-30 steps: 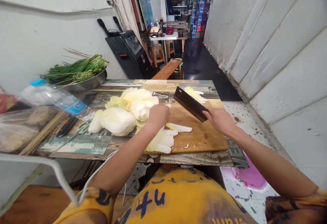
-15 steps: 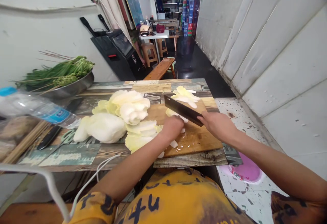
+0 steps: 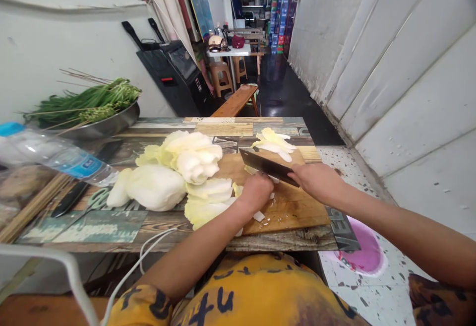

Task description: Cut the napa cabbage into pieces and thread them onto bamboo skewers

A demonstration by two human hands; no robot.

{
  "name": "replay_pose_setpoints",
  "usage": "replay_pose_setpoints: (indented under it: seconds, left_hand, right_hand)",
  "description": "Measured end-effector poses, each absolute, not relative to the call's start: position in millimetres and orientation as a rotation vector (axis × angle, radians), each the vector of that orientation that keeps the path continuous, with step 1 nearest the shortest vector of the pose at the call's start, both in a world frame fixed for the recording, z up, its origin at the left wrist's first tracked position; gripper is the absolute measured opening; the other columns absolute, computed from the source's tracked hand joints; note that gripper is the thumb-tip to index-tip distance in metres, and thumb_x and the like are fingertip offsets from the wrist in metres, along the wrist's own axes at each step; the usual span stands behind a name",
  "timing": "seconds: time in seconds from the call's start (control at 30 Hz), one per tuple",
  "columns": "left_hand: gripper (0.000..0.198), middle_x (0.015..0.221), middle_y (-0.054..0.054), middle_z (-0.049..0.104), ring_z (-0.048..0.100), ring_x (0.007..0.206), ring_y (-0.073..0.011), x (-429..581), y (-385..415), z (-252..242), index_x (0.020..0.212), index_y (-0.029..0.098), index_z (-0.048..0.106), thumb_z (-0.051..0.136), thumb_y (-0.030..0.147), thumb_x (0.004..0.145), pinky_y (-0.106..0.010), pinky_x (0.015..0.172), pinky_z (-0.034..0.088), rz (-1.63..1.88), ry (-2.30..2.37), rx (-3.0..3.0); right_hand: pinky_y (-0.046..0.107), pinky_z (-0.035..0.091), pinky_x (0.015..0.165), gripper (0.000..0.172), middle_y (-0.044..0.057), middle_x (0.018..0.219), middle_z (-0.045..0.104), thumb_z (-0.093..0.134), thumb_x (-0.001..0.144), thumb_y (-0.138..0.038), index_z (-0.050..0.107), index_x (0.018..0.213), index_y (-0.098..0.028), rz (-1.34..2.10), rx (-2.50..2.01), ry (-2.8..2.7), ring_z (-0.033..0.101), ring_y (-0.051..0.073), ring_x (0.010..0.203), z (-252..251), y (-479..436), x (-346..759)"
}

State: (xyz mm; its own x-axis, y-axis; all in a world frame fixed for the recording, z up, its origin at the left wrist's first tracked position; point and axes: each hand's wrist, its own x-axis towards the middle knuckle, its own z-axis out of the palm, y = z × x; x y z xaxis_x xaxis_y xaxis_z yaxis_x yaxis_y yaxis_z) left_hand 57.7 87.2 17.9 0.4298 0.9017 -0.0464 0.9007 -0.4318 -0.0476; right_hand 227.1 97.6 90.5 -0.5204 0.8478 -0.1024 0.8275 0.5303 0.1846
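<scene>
R hand [image 3: 316, 181] grip wrapped round cleaver [image 3: 268, 167], w/ L hand [image 3: 257, 191] just near of it. L grip curled over cabbage leaf [image 3: 250, 169] on bd [image 3: 301, 209], prob. steadying it; can't tell if pinching. Spare leaves [image 3: 206, 198] at left, prob. for quick reach.

Cutting board [image 3: 301, 209] set at right on table [image 3: 82, 227], leaves [image 3: 273, 142] laid at the board's far edge, cabbage head [image 3: 156, 187] and bottle [image 3: 74, 157] placed left of it, greens [image 3: 89, 98] heaped in bowl [image 3: 115, 122] behind.
</scene>
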Motion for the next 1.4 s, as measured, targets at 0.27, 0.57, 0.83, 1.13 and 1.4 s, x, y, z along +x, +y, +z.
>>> replay_pose_setpoints:
  seconds: [0.27, 0.57, 0.83, 1.13, 1.4]
  left_hand:
    - [0.019, 0.084, -0.015, 0.066, 0.063, 0.085, -0.0249, 56, 92, 19, 0.086, 0.006, 0.066, 0.047, 0.005, 0.085, -0.033, 0.07, 0.05, 0.06, -1.655, -2.615]
    - [0.023, 0.097, -0.017, 0.064, 0.059, 0.091, -0.0281, 34, 38, 39, 0.094, 0.008, 0.063, 0.041, 0.007, 0.088, -0.039, 0.075, 0.049, -0.091, -1.45, -2.566]
    - [0.034, 0.117, -0.011, 0.064, 0.058, 0.107, -0.0201, -20, 27, 41, 0.116, 0.015, 0.06, 0.042, 0.007, 0.088, -0.032, 0.09, 0.049, -0.381, -1.705, -2.534]
    - [0.037, 0.111, -0.013, 0.065, 0.061, 0.103, -0.0271, -64, 39, 56, 0.118, 0.014, 0.059, 0.053, 0.031, 0.086, -0.037, 0.085, 0.049, 0.145, -2.012, -2.525]
    - [0.028, 0.093, -0.012, 0.069, 0.065, 0.087, -0.0225, -65, 51, 57, 0.092, 0.012, 0.066, 0.039, 0.011, 0.088, -0.03, 0.076, 0.046, 0.335, -1.981, -2.55]
  right_hand:
    - [0.027, 0.043, 0.064, 0.033, 0.013, 0.09, 0.071, 0.036, 0.097, -0.037, 0.06, 0.102, -0.015, 0.1, 1.549, 2.594, 0.068, 0.023, 0.082, 83, 118, 203]
    - [0.028, 0.04, 0.063, 0.04, 0.014, 0.087, 0.071, 0.028, 0.098, -0.042, 0.057, 0.105, -0.014, 0.242, 1.835, 2.497, 0.067, 0.025, 0.079, 77, 144, 225]
    - [0.028, 0.034, 0.054, 0.04, 0.012, 0.077, 0.07, 0.03, 0.097, -0.043, 0.059, 0.097, -0.016, 0.266, 1.77, 2.539, 0.066, 0.026, 0.07, 60, 112, 232]
    - [0.027, 0.028, 0.051, 0.038, 0.011, 0.073, 0.069, 0.033, 0.097, -0.043, 0.06, 0.092, -0.017, 0.297, 1.818, 2.537, 0.066, 0.025, 0.067, 58, 105, 231]
    - [0.027, 0.025, 0.05, 0.038, 0.01, 0.075, 0.069, 0.033, 0.097, -0.042, 0.06, 0.091, -0.016, 0.282, 1.845, 2.55, 0.065, 0.024, 0.067, 57, 105, 233]
